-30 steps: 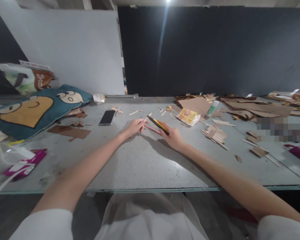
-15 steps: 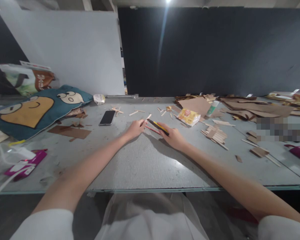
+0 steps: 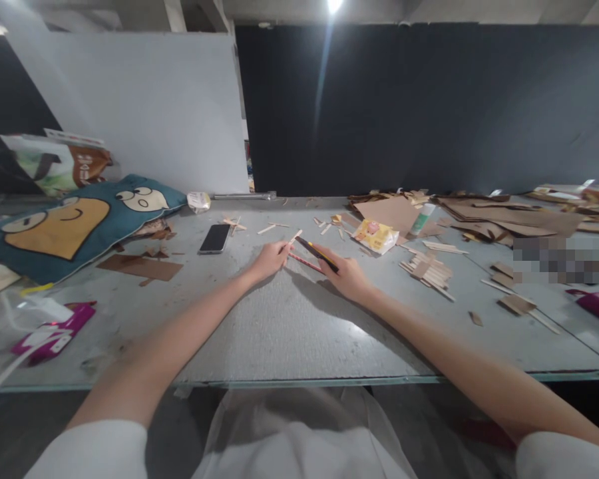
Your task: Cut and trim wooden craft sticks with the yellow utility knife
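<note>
My left hand [image 3: 271, 259] pinches a short wooden stick [image 3: 298, 235] near the middle of the grey table. Wrapped around a black-and-yellow utility knife [image 3: 324, 255] is my right hand [image 3: 349, 276]. The knife's front end points up and left toward the stick; whether the blade touches it is too small to tell. A thin red-and-white striped stick [image 3: 307, 263] lies between the hands, under the knife, with its right end against my right fingers. Loose wooden sticks [image 3: 273, 227] lie just beyond my hands.
Left of my hands are a phone [image 3: 214, 239], a brown cardboard piece [image 3: 140, 267], a blue pillow [image 3: 94, 219] and a magenta power strip [image 3: 74, 330]. To the right lie a yellow packet [image 3: 376, 236], a glue stick [image 3: 423, 219], a stick bundle [image 3: 428, 271] and cardboard sheets [image 3: 514, 218].
The camera view has tilted up slightly. My hands stay almost in place, and the knife's front end has shifted slightly to the right against the stick.
</note>
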`<action>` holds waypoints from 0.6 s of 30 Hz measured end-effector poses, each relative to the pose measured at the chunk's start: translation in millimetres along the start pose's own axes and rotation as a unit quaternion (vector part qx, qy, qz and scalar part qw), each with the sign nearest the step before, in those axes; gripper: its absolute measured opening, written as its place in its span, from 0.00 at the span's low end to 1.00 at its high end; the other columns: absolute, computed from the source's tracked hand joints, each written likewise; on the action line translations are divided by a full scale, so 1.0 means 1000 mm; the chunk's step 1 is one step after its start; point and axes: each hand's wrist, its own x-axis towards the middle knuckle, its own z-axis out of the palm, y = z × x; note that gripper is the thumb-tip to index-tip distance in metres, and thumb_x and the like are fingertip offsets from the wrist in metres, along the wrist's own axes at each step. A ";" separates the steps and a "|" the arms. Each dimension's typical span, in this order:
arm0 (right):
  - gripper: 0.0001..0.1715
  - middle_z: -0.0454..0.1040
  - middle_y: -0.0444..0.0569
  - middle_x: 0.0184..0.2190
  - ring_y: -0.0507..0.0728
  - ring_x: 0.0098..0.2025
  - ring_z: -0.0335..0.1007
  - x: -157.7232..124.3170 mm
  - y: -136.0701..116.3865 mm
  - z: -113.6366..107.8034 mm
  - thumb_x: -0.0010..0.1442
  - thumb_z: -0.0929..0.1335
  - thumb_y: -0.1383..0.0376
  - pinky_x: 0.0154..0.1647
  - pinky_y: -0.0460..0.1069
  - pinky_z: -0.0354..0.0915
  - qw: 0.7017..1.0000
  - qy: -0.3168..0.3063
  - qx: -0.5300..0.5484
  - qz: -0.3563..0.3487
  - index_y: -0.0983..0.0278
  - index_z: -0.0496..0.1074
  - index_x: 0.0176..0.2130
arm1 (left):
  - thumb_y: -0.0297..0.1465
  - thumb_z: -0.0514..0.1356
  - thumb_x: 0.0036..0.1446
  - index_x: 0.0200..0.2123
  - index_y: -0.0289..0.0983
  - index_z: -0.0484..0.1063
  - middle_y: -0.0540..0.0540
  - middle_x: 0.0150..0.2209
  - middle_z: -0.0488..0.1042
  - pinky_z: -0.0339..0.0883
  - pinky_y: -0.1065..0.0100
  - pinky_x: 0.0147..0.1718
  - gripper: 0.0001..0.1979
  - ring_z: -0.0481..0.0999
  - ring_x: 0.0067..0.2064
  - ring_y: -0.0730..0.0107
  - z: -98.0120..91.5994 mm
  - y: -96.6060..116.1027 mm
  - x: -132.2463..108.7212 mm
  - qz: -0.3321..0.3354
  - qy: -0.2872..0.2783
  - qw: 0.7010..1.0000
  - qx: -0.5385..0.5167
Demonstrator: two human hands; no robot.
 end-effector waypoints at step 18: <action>0.32 0.82 0.56 0.56 0.57 0.39 0.82 -0.015 -0.020 -0.011 0.73 0.62 0.55 0.44 0.49 0.75 0.992 0.094 0.020 -0.082 0.61 0.67 0.71 | 0.53 0.50 0.73 0.44 0.43 0.58 0.57 0.23 0.66 0.53 0.69 0.22 0.19 0.60 0.21 0.74 0.036 0.047 -0.021 0.091 0.164 0.941 -0.281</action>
